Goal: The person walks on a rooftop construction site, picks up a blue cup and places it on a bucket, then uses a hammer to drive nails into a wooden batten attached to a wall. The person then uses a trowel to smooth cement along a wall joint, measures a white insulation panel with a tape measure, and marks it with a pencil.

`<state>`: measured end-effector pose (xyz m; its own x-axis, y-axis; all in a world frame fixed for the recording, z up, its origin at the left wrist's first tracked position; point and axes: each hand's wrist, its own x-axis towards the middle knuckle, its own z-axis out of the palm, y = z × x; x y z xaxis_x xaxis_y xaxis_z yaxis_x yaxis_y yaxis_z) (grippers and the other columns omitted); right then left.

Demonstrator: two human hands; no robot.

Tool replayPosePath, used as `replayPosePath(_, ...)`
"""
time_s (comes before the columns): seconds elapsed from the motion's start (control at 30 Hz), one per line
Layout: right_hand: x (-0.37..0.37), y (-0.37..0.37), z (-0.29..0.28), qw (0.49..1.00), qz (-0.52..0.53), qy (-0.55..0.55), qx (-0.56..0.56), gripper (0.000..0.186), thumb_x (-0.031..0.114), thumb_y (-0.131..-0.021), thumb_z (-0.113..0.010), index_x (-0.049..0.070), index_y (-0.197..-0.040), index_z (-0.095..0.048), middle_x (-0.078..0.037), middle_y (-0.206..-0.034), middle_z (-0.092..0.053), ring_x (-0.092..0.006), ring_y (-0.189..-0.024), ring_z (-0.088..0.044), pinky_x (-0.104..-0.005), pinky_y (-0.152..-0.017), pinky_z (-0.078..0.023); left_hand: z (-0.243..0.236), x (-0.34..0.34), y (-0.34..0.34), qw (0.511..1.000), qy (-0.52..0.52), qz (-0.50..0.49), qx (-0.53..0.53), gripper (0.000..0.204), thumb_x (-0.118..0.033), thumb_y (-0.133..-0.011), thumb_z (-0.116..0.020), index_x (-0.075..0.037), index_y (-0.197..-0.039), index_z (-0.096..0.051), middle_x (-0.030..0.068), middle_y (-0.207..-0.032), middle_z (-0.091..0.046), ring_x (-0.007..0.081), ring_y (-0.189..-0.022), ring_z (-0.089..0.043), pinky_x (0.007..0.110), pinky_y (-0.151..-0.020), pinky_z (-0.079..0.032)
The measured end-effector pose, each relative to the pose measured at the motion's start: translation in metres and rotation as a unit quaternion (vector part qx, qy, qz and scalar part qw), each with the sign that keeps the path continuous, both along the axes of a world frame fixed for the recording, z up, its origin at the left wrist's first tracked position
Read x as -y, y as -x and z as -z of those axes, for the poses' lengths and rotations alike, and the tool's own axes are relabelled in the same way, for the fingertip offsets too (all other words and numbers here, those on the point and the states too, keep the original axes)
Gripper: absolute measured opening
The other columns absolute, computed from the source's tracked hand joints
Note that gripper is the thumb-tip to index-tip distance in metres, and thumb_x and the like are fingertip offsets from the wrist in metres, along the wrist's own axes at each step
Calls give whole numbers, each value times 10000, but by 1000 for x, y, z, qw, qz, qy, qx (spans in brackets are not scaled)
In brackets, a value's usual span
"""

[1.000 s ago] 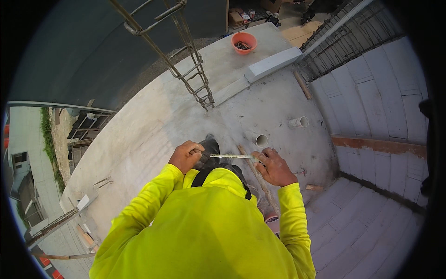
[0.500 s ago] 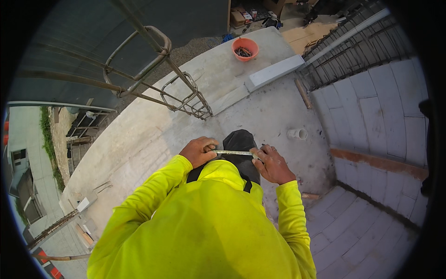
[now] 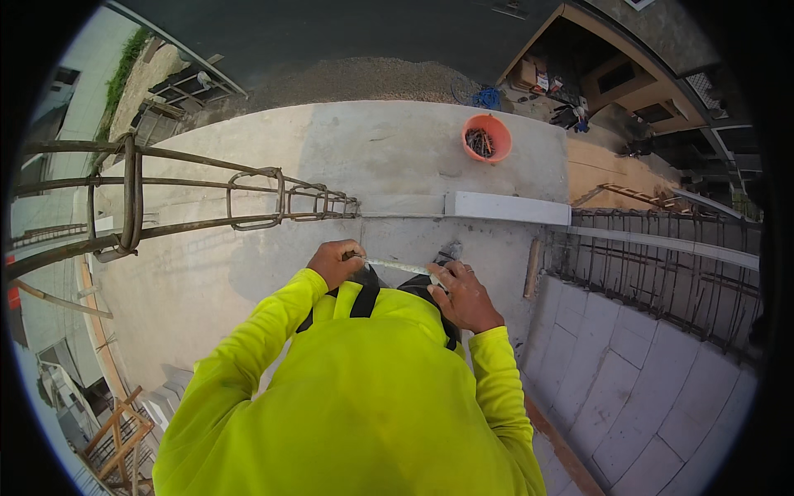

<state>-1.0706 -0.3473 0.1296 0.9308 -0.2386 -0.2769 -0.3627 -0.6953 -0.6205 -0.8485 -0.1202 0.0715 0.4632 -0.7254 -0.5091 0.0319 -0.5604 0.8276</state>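
Note:
I look down over my bright yellow shirt with dark straps. My left hand and my right hand each grip one end of a thin pale rod, held level in front of my chest. Below it lies a grey concrete slab. My fingers are closed around the rod's ends, so the ends are hidden.
A rusty rebar cage lies across the slab at left. An orange bucket with dark pieces stands at the far edge, by a white block. A pale block wall with rebar on top runs at right.
The view has swung: the rebar cage now lies at left, the bucket nearer the middle. Both hands have kept hold of the rod at chest height.

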Motion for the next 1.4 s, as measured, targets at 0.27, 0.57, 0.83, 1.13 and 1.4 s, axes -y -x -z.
replayPosePath(0.27, 160, 71, 24, 989, -108, -63, -72, 423, 213, -928, -629, 126, -1339, -574, -165, -1153, -554, -352, -1065, -548, -427, -920, -475, 24, 63, 91, 985, -34, -170, -23, 166, -79, -801, -662, -62, -961, -703, 50, -796, -682, 132, -735, -615, 286, -708, -505)
replayPosePath(0.57, 207, 102, 55, 988, -76, -66, -115, 379, 217, -931, -608, 109, -1294, -599, -183, -1132, -583, -371, -1085, -554, -442, -949, -457, 64, 110, 110, 940, -30, -289, -181, 367, -44, -842, -660, -15, -1201, -588, 47, -798, -649, 130, -712, -622, 269, -661, -522)
replayPosePath(0.83, 186, 97, 84, 992, -27, -86, -84, 374, 226, -939, -605, 103, -1292, -600, -195, -1132, -597, -391, -1073, -563, -453, -936, -457, 97, 149, 120, 831, -58, -441, -334, 252, -201, -933, -626, -42, -1129, -623, 94, -957, -646, 194, -842, -659, 343, -715, -593)
replayPosePath(1.13, 219, 37, 158, 975, -85, -152, -138, 423, 238, -937, -613, 111, -1337, -564, -199, -1154, -585, -389, -1089, -556, -455, -943, -459, 159, 181, 92, 754, -94, -603, -241, 201, -207, -916, -646, -19, -846, -665, 72, -738, -650, 151, -607, -634, 290, -523, -562)
replayPosePath(1.4, 355, 14, 252, 961, -121, -159, -193, 417, 227, -942, -606, 114, -1341, -566, -183, -1165, -574, -384, -1105, -552, -442, -968, -452, 260, 225, 22, 730, -156, -624, -231, 192, -233, -919, -629, -45, -885, -643, 60, -810, -636, 165, -709, -636, 335, -606, -581)
